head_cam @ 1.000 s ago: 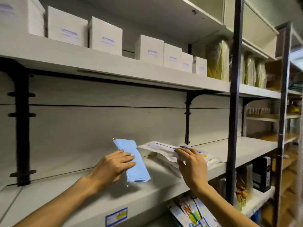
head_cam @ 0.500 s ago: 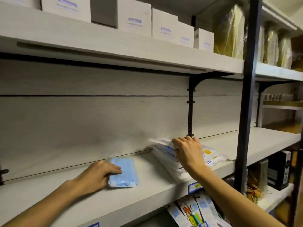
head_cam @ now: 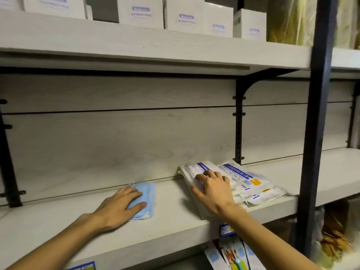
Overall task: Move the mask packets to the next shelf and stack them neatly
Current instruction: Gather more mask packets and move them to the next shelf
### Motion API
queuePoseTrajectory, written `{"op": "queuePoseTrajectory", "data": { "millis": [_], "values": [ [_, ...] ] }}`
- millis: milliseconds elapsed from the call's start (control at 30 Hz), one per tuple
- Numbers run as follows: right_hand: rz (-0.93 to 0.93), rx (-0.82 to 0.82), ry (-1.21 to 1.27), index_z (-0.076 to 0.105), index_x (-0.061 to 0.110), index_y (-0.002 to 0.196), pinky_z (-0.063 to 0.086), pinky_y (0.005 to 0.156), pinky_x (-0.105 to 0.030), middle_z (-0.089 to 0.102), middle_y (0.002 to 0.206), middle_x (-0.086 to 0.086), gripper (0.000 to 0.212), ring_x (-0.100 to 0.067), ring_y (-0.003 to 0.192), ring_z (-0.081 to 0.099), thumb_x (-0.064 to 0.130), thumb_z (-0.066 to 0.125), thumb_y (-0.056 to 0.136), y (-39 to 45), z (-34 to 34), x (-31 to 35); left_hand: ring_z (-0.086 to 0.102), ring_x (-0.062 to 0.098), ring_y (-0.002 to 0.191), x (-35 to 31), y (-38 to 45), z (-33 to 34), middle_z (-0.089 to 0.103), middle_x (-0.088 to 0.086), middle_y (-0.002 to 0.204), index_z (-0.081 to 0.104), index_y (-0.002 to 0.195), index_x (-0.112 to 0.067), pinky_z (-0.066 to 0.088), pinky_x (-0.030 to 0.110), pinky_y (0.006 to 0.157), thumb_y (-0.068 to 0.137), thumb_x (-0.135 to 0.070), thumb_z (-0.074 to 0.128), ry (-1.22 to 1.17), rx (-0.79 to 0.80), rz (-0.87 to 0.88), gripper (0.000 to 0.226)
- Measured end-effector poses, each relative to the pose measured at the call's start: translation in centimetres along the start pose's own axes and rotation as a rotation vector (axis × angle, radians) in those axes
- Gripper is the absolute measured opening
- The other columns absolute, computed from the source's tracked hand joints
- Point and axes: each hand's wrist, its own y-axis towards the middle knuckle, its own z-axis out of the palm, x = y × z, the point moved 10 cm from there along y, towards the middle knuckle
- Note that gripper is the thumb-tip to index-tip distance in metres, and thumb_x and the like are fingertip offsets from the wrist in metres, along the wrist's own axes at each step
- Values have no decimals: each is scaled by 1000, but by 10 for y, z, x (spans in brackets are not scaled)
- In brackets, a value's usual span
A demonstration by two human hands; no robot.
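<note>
A blue mask packet (head_cam: pixel 148 193) lies flat on the pale wooden shelf (head_cam: pixel 58 221), close to the back panel. My left hand (head_cam: pixel 118 207) rests on top of it, fingers spread and pressing down. To the right, a loose pile of white mask packets (head_cam: pixel 251 184) with blue and yellow print sits on the same shelf. My right hand (head_cam: pixel 212 190) lies over the pile's left side, with its fingers curled around the top packet's edge.
White boxes (head_cam: pixel 140 12) line the shelf above, with yellow wrapped goods (head_cam: pixel 288 20) to their right. A dark metal post (head_cam: pixel 317 123) stands at the right front. A black bracket (head_cam: pixel 240 121) runs up the back panel. Colourful packets (head_cam: pixel 231 254) hang below the shelf.
My left hand brought the blue packet down from mid-air and laid it flat on the shelf. My right hand lowered the white packet onto the pile and slid left over it.
</note>
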Motion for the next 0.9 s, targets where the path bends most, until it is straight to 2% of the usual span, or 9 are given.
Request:
{"op": "queuePoseTrajectory", "data": {
  "millis": [100, 200, 300, 367, 500, 600, 700, 833, 900],
  "values": [
    [14, -19, -9, 61, 32, 131, 29, 110, -49, 56, 136, 1, 57, -26, 128, 48, 66, 38, 91, -1, -5, 1, 31, 7, 146, 4, -4, 0, 38, -15, 157, 41, 150, -33, 31, 29, 114, 98, -66, 36, -5, -15, -40, 62],
    [-56, -176, 67, 59, 24, 131, 19, 118, -54, 52, 141, -3, 60, -26, 135, 45, 62, 41, 88, -3, -30, 28, 36, 9, 142, 7, -8, -5, 43, -14, 154, 45, 148, -31, 33, 28, 111, 97, -64, 40, 24, -5, -69, 60],
    [-295, -292, 114, 63, 19, 121, 34, 112, -50, 59, 129, -5, 47, -29, 125, 52, 48, 50, 86, -14, -43, 91, 40, 12, 138, 13, -22, -14, 49, -12, 149, 51, 143, -29, 36, 29, 108, 98, -62, 42, 76, -10, -94, 57],
    [-403, -182, 119, 62, 17, 125, 38, 109, -47, 59, 130, -7, 48, -30, 126, 52, 47, 50, 89, -23, -24, 135, 41, 14, 137, 20, -38, -20, 50, -10, 148, 52, 142, -27, 38, 32, 108, 98, -63, 41, 113, -11, -118, 57],
    [-430, 108, 141, 49, 17, 143, 25, 119, -44, 47, 149, -6, 55, -27, 143, 34, 51, 42, 100, -44, 30, 203, 36, 15, 143, 51, -82, -31, 44, -7, 155, 46, 148, -25, 35, 36, 113, 100, -64, 32, 174, 5, -210, 64],
    [-383, 151, 193, 42, 17, 149, 25, 120, -43, 44, 153, -5, 58, -25, 146, 32, 52, 37, 103, -56, 41, 239, 30, 18, 149, 74, -120, -42, 31, -3, 164, 29, 158, -23, 27, 38, 119, 101, -65, 23, 188, -8, -279, 71],
    [-276, 191, 279, 38, 15, 152, 28, 118, -42, 44, 154, -7, 59, -25, 146, 33, 50, 34, 105, -65, 46, 261, 17, 17, 155, 91, -160, -65, 13, -3, 169, 7, 163, -21, 15, 32, 123, 103, -62, 21, 104, -95, -308, 74],
    [-218, 261, 205, 40, 17, 149, 21, 120, -50, 43, 154, -7, 60, -25, 148, 29, 54, 30, 104, -90, 56, 290, 4, 13, 157, 118, -219, -89, 5, -2, 170, 11, 162, -21, -2, 28, 124, 104, -58, 21, 179, -148, -237, 70],
    [-172, 166, 233, 42, 16, 147, 21, 120, -51, 45, 153, -8, 56, -25, 145, 33, 49, 31, 105, -103, 44, 310, 7, 14, 156, 124, -255, -101, 9, -2, 170, 19, 161, -22, -7, 24, 121, 104, -57, 25, 221, -202, -150, 67]
  ]
}}
